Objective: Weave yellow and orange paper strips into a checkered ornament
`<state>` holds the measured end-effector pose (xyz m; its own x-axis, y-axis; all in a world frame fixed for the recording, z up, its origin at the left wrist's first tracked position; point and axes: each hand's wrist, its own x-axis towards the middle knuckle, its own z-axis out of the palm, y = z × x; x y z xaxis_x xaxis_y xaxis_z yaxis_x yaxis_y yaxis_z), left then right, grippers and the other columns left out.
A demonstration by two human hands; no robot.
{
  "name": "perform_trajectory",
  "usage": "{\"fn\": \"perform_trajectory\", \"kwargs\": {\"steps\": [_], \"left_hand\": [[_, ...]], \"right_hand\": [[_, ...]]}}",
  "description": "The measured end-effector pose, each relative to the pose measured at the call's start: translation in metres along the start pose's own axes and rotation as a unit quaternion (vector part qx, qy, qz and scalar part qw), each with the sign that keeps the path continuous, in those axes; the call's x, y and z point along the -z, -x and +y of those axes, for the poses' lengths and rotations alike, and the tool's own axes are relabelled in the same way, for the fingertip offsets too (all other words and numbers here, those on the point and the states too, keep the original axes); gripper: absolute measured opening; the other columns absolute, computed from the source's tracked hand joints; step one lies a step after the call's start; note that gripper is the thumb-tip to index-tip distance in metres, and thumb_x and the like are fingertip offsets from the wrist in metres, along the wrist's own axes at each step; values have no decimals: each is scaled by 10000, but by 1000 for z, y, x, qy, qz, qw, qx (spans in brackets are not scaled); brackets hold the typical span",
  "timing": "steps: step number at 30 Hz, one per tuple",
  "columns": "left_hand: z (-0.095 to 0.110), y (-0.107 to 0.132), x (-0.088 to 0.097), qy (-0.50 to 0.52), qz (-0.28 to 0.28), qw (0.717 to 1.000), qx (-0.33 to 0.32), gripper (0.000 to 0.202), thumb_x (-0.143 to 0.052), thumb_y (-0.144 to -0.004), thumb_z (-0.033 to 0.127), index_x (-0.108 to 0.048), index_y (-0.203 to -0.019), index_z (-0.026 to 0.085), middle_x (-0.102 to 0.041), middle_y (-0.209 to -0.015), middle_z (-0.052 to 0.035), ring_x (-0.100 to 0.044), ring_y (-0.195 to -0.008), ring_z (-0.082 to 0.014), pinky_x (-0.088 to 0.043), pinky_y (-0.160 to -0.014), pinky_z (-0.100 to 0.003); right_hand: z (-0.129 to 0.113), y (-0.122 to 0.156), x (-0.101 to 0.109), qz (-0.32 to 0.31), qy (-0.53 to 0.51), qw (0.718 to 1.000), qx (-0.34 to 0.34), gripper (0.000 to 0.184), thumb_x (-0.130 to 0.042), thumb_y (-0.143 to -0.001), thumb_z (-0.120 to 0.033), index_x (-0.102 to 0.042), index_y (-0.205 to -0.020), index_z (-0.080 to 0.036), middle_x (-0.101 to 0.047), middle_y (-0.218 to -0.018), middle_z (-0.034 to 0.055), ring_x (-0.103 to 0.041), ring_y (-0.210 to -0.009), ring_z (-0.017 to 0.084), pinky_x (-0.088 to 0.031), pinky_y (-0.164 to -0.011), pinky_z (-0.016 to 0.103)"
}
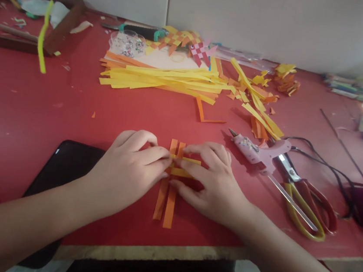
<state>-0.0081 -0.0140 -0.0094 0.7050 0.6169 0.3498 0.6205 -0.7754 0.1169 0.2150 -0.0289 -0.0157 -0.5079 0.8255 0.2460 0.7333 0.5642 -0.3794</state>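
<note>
Two orange paper strips (170, 206) lie upright on the red table, side by side, crossed by two short yellow paper strips (184, 173). My left hand (134, 165) is closed, its fingertips pinching the strips at the crossing from the left. From the other side my right hand (211, 174) has its thumb and curled fingers on the yellow strips. The fingertips of both hands nearly meet and cover part of the crossing. A black phone (67, 162) lies partly beneath my left forearm.
Behind my hands lies a pile of yellow strips (162, 78). A pink glue gun (258, 152), its cord and scissors (297, 184) lie to the right. At the back stand a woven paper fish (200, 51), a tub of beads (128, 45) and a wooden frame (60, 30).
</note>
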Motion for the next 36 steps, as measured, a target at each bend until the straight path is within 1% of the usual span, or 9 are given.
{"fn": "perform_trajectory", "kwargs": {"steps": [4,7,13,16,21,24,27,31,36], "left_hand": [[-2,0,-1,10,-2,1000,0,166,-612,-967,216,-767,-949,162,-768,-1020,-28,-532,-946,-278,-396,-781,-432],[-2,1,-1,23,3,1000,2,168,-618,-968,233,-768,-964,158,-771,-1024,-25,-533,-936,-278,-401,-771,-431],[-4,0,-2,84,-11,996,29,141,-661,-934,227,-764,-1008,166,-769,-1031,-24,-559,-914,-271,-418,-758,-442],[-5,-2,-2,107,-26,993,45,135,-658,-934,225,-761,-1008,181,-764,-1028,-23,-567,-911,-266,-421,-764,-449],[-6,-3,-2,113,-26,992,52,116,-656,-932,220,-756,-976,182,-762,-1029,-33,-571,-923,-265,-420,-781,-450],[-6,-1,-3,114,-26,992,52,126,-668,-929,238,-756,-1004,188,-760,-1027,-30,-573,-926,-265,-416,-781,-444],[-6,0,-1,116,-42,991,58,139,-659,-931,240,-753,-1023,192,-758,-1050,-29,-570,-938,-269,-413,-792,-449],[-5,-1,3,116,-59,989,66,193,-653,-923,288,-741,-1057,182,-750,-1088,-41,-558,-970,-293,-402,-817,-478],[-5,-3,4,125,-60,987,80,244,-634,-914,342,-712,-1079,181,-743,-1109,-48,-547,-990,-298,-392,-843,-478]], "right_hand": [[2,0,1,17,-35,999,-17,176,-658,-891,-307,-719,-1026,-212,-686,-1077,96,-578,-993,258,-473,-881,454],[3,-1,4,30,-31,999,-30,147,-672,-882,-346,-682,-887,-199,-667,-991,88,-564,-950,249,-471,-854,436],[1,-2,11,-7,-77,995,-56,342,-696,-868,-437,-588,-644,-201,-581,-885,60,-538,-892,227,-463,-827,414],[-1,-2,10,-23,-102,993,-53,269,-704,-863,-439,-640,-735,-211,-601,-964,66,-538,-929,232,-465,-847,410],[1,-1,5,36,-35,999,-20,275,-702,-857,-409,-621,-957,-166,-627,-1000,102,-533,-960,258,-440,-882,448],[2,-1,6,24,-16,999,-35,250,-698,-858,-426,-640,-847,-183,-610,-1006,101,-513,-970,268,-430,-882,461],[0,-1,8,-10,-65,996,-54,294,-717,-847,-453,-637,-737,-192,-592,-978,86,-506,-947,254,-443,-856,444],[-4,-1,9,-34,-112,993,-31,274,-750,-823,-453,-722,-941,-208,-598,-1069,94,-502,-1001,266,-442,-880,455],[-5,1,8,-24,-99,995,19,300,-684,-867,-435,-757,-1019,-186,-604,-1114,121,-517,-1018,287,-408,-873,488]]}}
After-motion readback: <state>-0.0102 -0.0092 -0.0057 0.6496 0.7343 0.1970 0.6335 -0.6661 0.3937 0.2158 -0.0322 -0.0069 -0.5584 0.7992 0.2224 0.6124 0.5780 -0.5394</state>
